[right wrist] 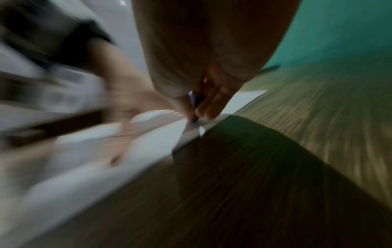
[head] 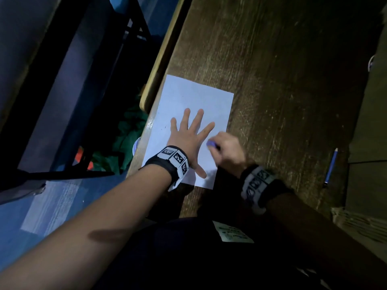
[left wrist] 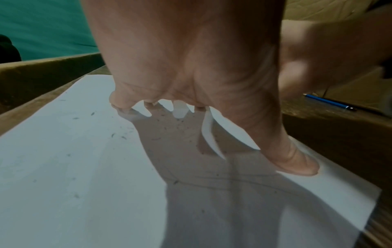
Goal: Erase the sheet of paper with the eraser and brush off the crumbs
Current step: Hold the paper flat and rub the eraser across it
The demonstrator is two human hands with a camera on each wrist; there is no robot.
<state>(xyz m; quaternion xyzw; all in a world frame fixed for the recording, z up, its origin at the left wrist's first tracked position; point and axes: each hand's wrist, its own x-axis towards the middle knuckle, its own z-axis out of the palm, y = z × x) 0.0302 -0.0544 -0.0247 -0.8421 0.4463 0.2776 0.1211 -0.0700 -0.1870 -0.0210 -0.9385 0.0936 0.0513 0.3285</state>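
A white sheet of paper [head: 194, 97] lies near the left edge of a dark wooden table [head: 282, 70]. My left hand [head: 188, 137] lies flat on it, fingers spread and straight, pressing it down. My right hand [head: 228, 151] pinches a small purple-blue eraser [head: 211, 144] against the sheet's right edge, just beside the left index finger. In the left wrist view, dark crumbs [left wrist: 118, 135] dot the paper [left wrist: 63, 167] around the left hand [left wrist: 191, 67]. The right wrist view is blurred; the eraser [right wrist: 194, 100] shows between thumb and fingers of the right hand [right wrist: 203, 70] on the paper [right wrist: 157, 134].
A blue pencil [head: 331, 167] lies on the table to the right of the sheet, also visible as the pencil [left wrist: 331, 102] in the left wrist view. The table's left edge [head: 155, 80] runs just beside the paper. A dark chair [head: 62, 101] stands left, over green cloth [head: 129, 139].
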